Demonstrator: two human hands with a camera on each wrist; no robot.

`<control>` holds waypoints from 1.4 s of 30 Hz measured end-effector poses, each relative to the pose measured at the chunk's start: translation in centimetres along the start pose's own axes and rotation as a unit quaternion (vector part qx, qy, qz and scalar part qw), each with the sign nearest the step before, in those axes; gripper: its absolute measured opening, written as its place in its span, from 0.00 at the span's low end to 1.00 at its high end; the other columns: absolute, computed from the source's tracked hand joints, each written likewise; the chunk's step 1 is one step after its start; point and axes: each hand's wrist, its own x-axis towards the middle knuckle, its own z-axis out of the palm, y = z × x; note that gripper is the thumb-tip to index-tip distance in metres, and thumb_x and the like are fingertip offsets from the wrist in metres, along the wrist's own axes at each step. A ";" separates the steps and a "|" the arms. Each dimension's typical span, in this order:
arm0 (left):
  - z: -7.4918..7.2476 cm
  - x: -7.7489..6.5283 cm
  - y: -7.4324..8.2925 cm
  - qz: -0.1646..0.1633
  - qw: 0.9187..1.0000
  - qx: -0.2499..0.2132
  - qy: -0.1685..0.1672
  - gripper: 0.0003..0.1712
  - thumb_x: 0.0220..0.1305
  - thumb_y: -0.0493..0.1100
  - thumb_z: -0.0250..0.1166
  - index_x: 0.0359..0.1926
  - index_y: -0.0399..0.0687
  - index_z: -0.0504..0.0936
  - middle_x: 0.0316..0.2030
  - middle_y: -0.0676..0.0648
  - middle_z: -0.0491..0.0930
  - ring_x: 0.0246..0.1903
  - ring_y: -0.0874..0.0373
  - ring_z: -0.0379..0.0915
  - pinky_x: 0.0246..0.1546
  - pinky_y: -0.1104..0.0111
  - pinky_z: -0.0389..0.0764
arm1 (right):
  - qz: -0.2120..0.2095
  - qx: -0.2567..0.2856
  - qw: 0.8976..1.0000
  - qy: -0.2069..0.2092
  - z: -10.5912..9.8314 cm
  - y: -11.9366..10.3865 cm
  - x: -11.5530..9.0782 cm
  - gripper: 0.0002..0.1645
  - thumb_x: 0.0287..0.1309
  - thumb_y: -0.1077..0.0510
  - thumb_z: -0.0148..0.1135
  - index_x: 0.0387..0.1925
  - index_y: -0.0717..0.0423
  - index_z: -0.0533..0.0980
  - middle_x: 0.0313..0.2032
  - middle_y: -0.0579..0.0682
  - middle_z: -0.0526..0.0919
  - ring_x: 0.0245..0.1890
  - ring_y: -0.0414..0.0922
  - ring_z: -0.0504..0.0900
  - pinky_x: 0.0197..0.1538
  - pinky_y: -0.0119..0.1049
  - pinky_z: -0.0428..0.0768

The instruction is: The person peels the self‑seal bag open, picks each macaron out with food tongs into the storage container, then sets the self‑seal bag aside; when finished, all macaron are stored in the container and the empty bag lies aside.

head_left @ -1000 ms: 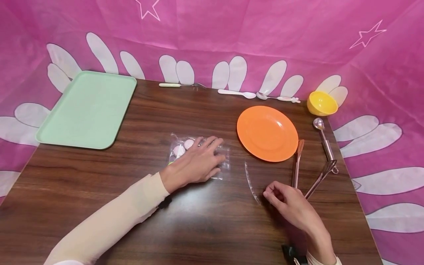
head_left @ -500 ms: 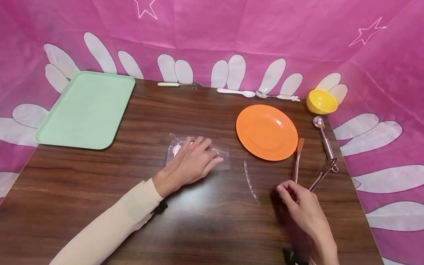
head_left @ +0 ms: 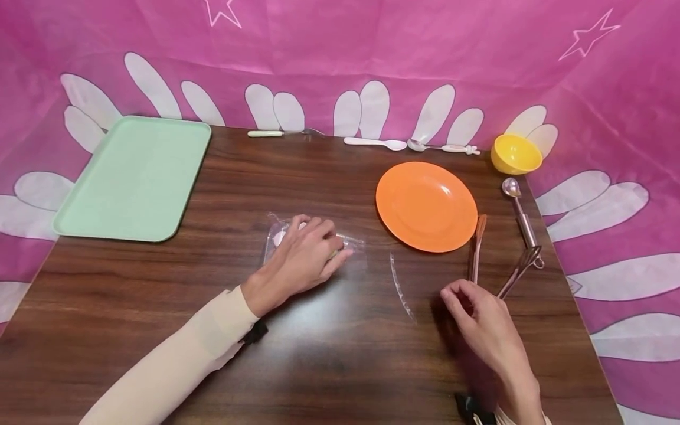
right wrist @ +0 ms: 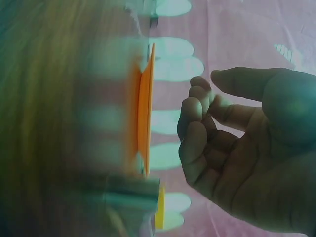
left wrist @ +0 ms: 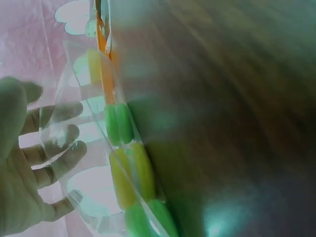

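Shows a dark brown wood-grain surface (head_left: 265, 183) with a pale glare (head_left: 314, 311) near its middle, enclosed at the back and both sides by creased magenta sheeting (head_left: 319, 47) printed with white petal shapes (head_left: 375, 109) and outlined stars (head_left: 589, 36).

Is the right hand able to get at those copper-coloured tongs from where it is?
Probably yes. The right hand seems to hold nothing, and in the head view the tongs run right up behind it, with nothing visible lying on them.
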 end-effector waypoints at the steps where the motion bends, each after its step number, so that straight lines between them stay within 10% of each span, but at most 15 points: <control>1: 0.0 0.1 0.0 -0.002 1.000 -0.001 0.004 0.19 0.78 0.55 0.64 0.33 0.52 0.92 0.35 0.49 0.81 0.41 0.50 0.81 0.60 0.47 0.76 | -0.014 0.001 1.000 0.002 0.1 -0.3 0.2 0.05 0.72 0.58 0.69 0.37 0.46 0.85 0.31 0.40 0.83 0.30 0.32 0.73 0.36 0.30 0.71; 11: 0.0 1.3 1.0 0.002 0.996 0.081 -0.037 0.06 0.66 0.47 0.70 0.35 0.51 0.90 0.41 0.48 0.87 0.47 0.47 0.85 0.63 0.41 0.72 | -0.088 -0.004 0.996 0.011 1.6 -2.5 1.4 0.09 0.66 0.62 0.72 0.32 0.44 0.82 0.29 0.38 0.80 0.29 0.35 0.73 0.35 0.34 0.73; 26: 0.0 0.0 0.3 -0.007 0.999 0.049 -0.003 0.19 0.66 0.40 0.71 0.58 0.53 0.84 0.41 0.46 0.89 0.46 0.47 0.86 0.60 0.46 0.77 | 0.161 -0.067 0.983 0.054 -0.4 1.8 -0.5 0.10 0.69 0.57 0.67 0.40 0.61 0.80 0.41 0.66 0.80 0.48 0.65 0.77 0.52 0.60 0.70; 35: -0.1 0.1 -0.5 0.033 0.998 0.028 -0.049 0.21 0.71 0.44 0.68 0.63 0.63 0.84 0.53 0.44 0.83 0.53 0.45 0.82 0.54 0.45 0.81 | 0.168 -0.065 0.983 0.022 -1.1 3.1 -1.6 0.10 0.71 0.55 0.66 0.39 0.59 0.80 0.42 0.65 0.79 0.48 0.62 0.79 0.47 0.57 0.71; 42: 0.2 0.1 -1.0 -0.002 0.999 0.011 -0.046 0.32 0.66 0.43 0.72 0.69 0.53 0.77 0.56 0.42 0.84 0.55 0.42 0.83 0.53 0.45 0.84 | 0.179 -0.067 0.982 0.005 -1.4 3.5 -2.0 0.11 0.73 0.53 0.65 0.39 0.58 0.80 0.44 0.67 0.80 0.50 0.63 0.79 0.48 0.58 0.72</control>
